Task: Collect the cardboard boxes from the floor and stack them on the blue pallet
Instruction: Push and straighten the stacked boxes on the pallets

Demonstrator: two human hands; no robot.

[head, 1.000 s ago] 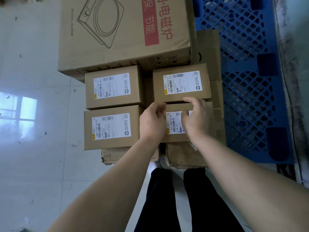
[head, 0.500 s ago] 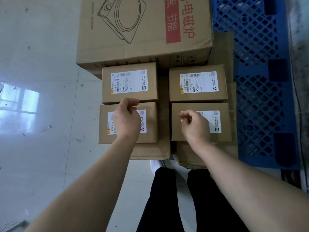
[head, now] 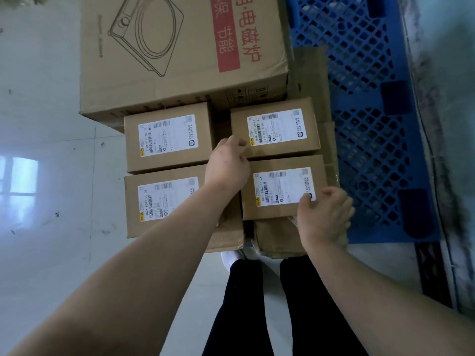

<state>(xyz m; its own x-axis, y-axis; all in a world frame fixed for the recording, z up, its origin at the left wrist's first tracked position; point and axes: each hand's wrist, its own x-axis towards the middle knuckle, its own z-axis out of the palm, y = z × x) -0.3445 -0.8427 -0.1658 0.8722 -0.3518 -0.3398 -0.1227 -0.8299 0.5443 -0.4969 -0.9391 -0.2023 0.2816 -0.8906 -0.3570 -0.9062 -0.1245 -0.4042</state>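
Head view: my right hand (head: 325, 217) pinches the lower-right corner of the labelled box (head: 282, 187), centre right, atop the stack on the blue pallet (head: 372, 124). My left hand (head: 227, 165) curls at the opposite corner, though I can't tell if it grips. The cardboard looks stiff and probably light, so I'd hold diagonal corners.

Labelled boxes (head: 167, 142) atop cartons (head: 180, 80), blue pallet (head: 372, 124), right hand (head: 325, 217) gripping near-right box (head: 280, 187), left hand (head: 227, 164) alongside

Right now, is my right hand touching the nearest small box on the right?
Touching. The head view shows the right hand, thumb on the label of the near-right small box, fingers curled over its right edge.
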